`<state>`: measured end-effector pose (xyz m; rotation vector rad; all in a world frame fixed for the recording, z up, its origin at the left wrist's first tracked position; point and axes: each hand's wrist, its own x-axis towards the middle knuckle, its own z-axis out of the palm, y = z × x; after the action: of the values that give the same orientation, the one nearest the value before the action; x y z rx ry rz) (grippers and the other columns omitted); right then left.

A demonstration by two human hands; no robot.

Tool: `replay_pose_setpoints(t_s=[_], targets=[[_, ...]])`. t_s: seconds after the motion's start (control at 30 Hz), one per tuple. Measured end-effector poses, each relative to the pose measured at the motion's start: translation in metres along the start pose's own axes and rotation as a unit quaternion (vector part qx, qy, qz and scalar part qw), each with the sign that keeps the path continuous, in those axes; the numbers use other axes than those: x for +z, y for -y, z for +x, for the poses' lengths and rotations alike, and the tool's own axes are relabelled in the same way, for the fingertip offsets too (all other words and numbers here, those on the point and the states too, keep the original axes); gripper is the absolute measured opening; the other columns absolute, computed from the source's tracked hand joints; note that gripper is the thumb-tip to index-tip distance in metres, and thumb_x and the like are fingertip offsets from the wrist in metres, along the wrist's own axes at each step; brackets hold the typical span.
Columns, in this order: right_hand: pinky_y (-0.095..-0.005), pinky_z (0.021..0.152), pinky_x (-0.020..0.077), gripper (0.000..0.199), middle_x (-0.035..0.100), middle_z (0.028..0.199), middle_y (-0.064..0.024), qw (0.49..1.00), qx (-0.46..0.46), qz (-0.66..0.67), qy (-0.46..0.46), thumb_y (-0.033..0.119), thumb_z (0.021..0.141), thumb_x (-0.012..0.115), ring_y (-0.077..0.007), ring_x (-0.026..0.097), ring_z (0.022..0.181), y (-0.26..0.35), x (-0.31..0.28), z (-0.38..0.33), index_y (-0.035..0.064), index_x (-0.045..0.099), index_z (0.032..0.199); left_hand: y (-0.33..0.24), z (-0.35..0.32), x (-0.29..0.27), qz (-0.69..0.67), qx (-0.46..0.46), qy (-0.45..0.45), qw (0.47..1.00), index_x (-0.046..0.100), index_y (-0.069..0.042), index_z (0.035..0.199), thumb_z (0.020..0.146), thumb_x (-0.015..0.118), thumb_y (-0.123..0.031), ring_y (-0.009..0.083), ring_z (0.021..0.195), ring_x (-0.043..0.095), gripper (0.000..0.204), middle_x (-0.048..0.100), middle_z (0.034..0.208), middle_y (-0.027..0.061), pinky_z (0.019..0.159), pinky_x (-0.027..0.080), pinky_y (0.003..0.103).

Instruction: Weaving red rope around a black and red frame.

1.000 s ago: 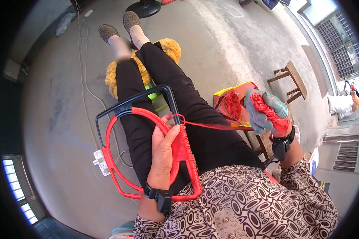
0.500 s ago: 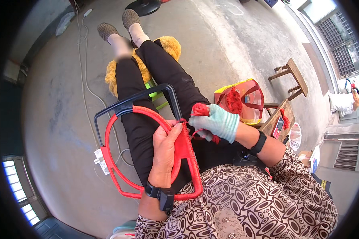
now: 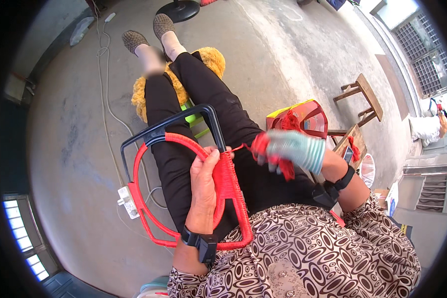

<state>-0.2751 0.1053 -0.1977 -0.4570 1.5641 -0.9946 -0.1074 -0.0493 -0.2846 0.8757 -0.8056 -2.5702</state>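
Observation:
On my lap rests a black frame (image 3: pixel 156 124) with a round ring inside a squarish outline, much of it wrapped in red yarn (image 3: pixel 225 174). My bare left hand (image 3: pixel 203 179) grips it at the right side, thumb on the wrapped part near the bare black corner. My right hand (image 3: pixel 295 151), in a pale green knitted glove, is closed round a bundle of red yarn (image 3: pixel 260 144), somewhat blurred by motion. A short taut strand joins the bundle to the frame beside my left fingertips. Loose red yarn also hangs below the glove.
A red and yellow bag (image 3: pixel 313 119) with red yarn stands to the right, near a small wooden stool (image 3: pixel 365 99) and a wooden bench (image 3: pixel 355 134). My legs lie over a yellow fluffy cover (image 3: pixel 213 59). A white power strip (image 3: pixel 128 202) and cables lie on the left floor.
My right hand has moved right, away from the frame, carrying the yarn bundle and drawing the strand out straight. My left hand and the frame have barely shifted.

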Motion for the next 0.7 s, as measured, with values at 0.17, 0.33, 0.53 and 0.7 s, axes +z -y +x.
replay_pose_setpoints(t_s=[0.17, 0.33, 0.53, 0.7], targets=[[-0.0294, 0.065, 0.0517, 0.025, 0.066, 0.082, -0.0054, 0.994, -0.01, -0.103, 0.036, 0.026, 0.09, 0.06, -0.0134, 0.063, 0.07, -0.021, 0.047, 0.041, 0.005, 0.063, 0.103, -0.001, 0.002, 0.001, -0.001, 0.012, -0.032, 0.999, 0.042, 0.0, 0.133, 0.092, 0.059, -0.012, 0.016, 0.101, 0.058, 0.046, 0.054, 0.119, 0.0096, 0.085, 0.051, 0.029], [-0.0283, 0.077, 0.0495, 0.033, 0.065, 0.097, -0.0157, 0.902, -0.06, 0.416, 0.103, 0.025, 0.1, 0.04, -0.0192, 0.062, 0.091, -0.016, 0.046, 0.095, 0.0015, 0.054, 0.118, -0.003, -0.002, 0.007, 0.02, 0.028, -0.012, 0.999, 0.038, 0.002, 0.136, 0.092, 0.057, -0.01, 0.0153, 0.103, 0.057, 0.049, 0.053, 0.122, 0.0098, 0.087, 0.049, 0.029], [-0.0314, 0.095, 0.0453, 0.035, 0.062, 0.113, -0.0094, 0.981, -0.172, -0.075, -0.051, 0.016, 0.098, 0.048, -0.0144, 0.058, 0.106, -0.01, 0.04, 0.088, -0.0015, 0.049, 0.129, -0.006, -0.004, 0.0, 0.016, -0.011, 0.006, 1.0, 0.052, -0.003, 0.121, 0.092, 0.056, -0.008, 0.0167, 0.09, 0.064, 0.029, 0.062, 0.107, 0.0082, 0.08, 0.053, 0.031], [-0.033, 0.094, 0.0465, 0.057, 0.059, 0.12, -0.0218, 0.917, -0.307, -0.156, -0.201, 0.024, 0.082, 0.071, -0.0301, 0.059, 0.112, -0.007, 0.047, 0.074, 0.0045, 0.051, 0.131, 0.002, 0.005, -0.006, -0.082, 0.03, 0.046, 0.995, 0.056, -0.005, 0.117, 0.091, 0.054, 0.0, 0.019, 0.094, 0.065, 0.026, 0.063, 0.106, 0.0082, 0.085, 0.055, 0.035]])
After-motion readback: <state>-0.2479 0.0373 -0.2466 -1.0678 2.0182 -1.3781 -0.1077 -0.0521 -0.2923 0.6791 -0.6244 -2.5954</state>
